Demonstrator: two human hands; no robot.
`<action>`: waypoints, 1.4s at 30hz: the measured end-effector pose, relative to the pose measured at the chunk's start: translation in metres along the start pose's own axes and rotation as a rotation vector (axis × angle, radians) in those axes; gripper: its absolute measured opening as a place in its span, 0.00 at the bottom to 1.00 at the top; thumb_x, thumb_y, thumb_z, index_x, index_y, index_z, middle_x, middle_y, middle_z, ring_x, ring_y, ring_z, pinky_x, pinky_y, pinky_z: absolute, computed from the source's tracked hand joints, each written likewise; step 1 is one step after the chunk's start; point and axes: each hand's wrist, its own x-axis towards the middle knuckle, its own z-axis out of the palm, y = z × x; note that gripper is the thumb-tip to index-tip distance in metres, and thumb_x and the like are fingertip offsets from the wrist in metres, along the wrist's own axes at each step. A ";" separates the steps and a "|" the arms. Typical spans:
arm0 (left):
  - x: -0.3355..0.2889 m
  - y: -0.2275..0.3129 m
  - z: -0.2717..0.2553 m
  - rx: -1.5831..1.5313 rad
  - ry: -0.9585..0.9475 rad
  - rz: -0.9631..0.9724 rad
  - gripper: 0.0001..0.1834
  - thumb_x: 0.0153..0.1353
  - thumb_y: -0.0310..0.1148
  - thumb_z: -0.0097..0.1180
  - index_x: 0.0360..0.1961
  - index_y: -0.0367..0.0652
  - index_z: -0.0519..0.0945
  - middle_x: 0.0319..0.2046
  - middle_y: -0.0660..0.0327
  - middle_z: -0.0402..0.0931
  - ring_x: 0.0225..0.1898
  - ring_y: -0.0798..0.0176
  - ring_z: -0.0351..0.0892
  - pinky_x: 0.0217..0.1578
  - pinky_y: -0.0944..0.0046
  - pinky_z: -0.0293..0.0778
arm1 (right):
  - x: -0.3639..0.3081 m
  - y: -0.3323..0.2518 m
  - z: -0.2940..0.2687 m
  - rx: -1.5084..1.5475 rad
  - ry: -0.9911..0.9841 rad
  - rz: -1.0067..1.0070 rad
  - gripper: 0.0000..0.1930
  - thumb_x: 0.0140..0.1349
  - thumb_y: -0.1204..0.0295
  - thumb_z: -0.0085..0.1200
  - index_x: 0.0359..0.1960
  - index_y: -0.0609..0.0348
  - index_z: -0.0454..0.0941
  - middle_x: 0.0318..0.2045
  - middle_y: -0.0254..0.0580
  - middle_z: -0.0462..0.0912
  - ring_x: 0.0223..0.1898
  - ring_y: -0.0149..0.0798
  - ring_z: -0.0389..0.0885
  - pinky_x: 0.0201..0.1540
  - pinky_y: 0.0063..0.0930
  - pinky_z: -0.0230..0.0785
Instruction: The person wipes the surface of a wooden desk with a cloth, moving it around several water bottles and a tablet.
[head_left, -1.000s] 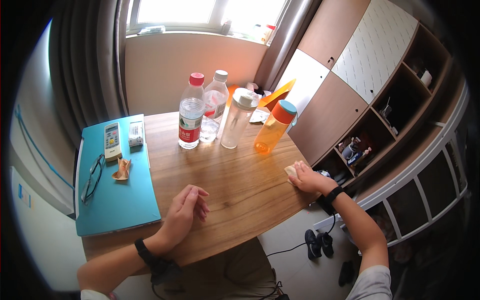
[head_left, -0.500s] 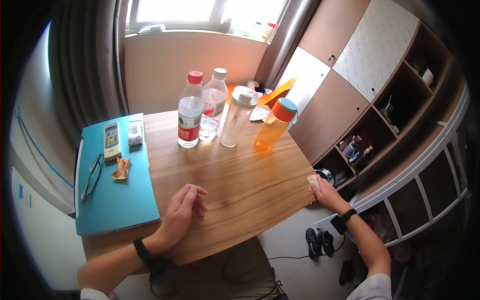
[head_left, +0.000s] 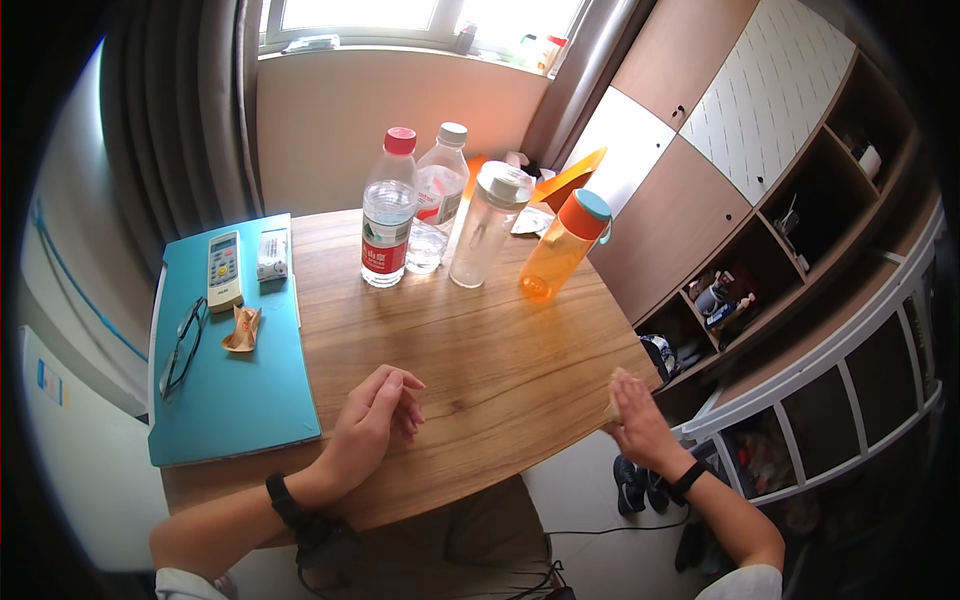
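Note:
My left hand (head_left: 375,420) rests on its side on the wooden table (head_left: 470,370), fingers loosely curled and a little apart, holding nothing. The blue folder (head_left: 235,400) lies just left of it. My right hand (head_left: 640,425) is at the table's right front edge, its fingers pressed on a small pale beige pad (head_left: 612,408). Most of that pad is hidden by the fingers, and I cannot tell whether it is cloth or sponge.
Toward the back stand a red-capped water bottle (head_left: 388,215), a white-capped bottle (head_left: 440,190), a clear tumbler (head_left: 480,235) and an orange bottle (head_left: 556,255). A remote control (head_left: 225,270), glasses (head_left: 182,345), a small white box (head_left: 272,255) and a crumpled brown wrapper (head_left: 242,330) lie on the folder.
My right hand has moved nearer and slightly left along the table's edge with the beige pad, and its fingers now point more upward. The left hand stays where it was. The view has shifted slightly.

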 end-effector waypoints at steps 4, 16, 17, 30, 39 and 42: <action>0.000 -0.001 0.001 -0.029 0.000 0.011 0.19 0.82 0.41 0.36 0.49 0.37 0.75 0.31 0.60 0.77 0.33 0.69 0.77 0.36 0.68 0.76 | 0.029 -0.053 -0.001 0.019 -0.055 -0.145 0.40 0.64 0.62 0.63 0.72 0.70 0.60 0.72 0.66 0.62 0.76 0.62 0.58 0.79 0.51 0.46; -0.001 -0.001 -0.001 -0.030 0.004 0.004 0.19 0.82 0.41 0.36 0.50 0.37 0.74 0.33 0.59 0.77 0.33 0.68 0.77 0.36 0.66 0.77 | 0.070 -0.135 -0.012 0.030 -0.044 -0.458 0.38 0.68 0.50 0.56 0.72 0.63 0.63 0.71 0.56 0.68 0.73 0.53 0.65 0.76 0.50 0.52; -0.001 -0.001 -0.003 -0.028 -0.011 -0.015 0.20 0.82 0.43 0.35 0.51 0.38 0.74 0.34 0.57 0.77 0.35 0.66 0.78 0.39 0.64 0.78 | 0.065 -0.124 -0.016 -0.007 -0.103 -0.384 0.39 0.68 0.49 0.56 0.72 0.63 0.62 0.72 0.57 0.67 0.74 0.53 0.64 0.77 0.51 0.51; 0.002 -0.002 -0.002 -0.111 -0.012 -0.006 0.24 0.81 0.45 0.33 0.52 0.35 0.75 0.37 0.53 0.79 0.39 0.61 0.82 0.42 0.60 0.81 | 0.040 0.057 -0.007 0.017 -0.186 0.200 0.36 0.78 0.53 0.39 0.73 0.76 0.55 0.73 0.73 0.56 0.77 0.63 0.52 0.78 0.47 0.44; -0.001 -0.003 -0.003 -0.072 0.005 0.011 0.24 0.81 0.44 0.31 0.52 0.34 0.75 0.37 0.53 0.79 0.39 0.61 0.82 0.42 0.60 0.82 | 0.063 0.070 0.004 0.002 -0.188 0.299 0.37 0.78 0.51 0.38 0.71 0.80 0.57 0.72 0.75 0.59 0.76 0.64 0.54 0.78 0.47 0.46; 0.000 -0.004 -0.004 -0.063 -0.011 0.032 0.24 0.81 0.43 0.31 0.53 0.34 0.74 0.38 0.52 0.79 0.39 0.61 0.81 0.42 0.60 0.82 | 0.062 0.052 -0.001 -0.057 -0.199 0.314 0.36 0.77 0.52 0.38 0.70 0.79 0.59 0.71 0.74 0.60 0.76 0.63 0.55 0.78 0.48 0.47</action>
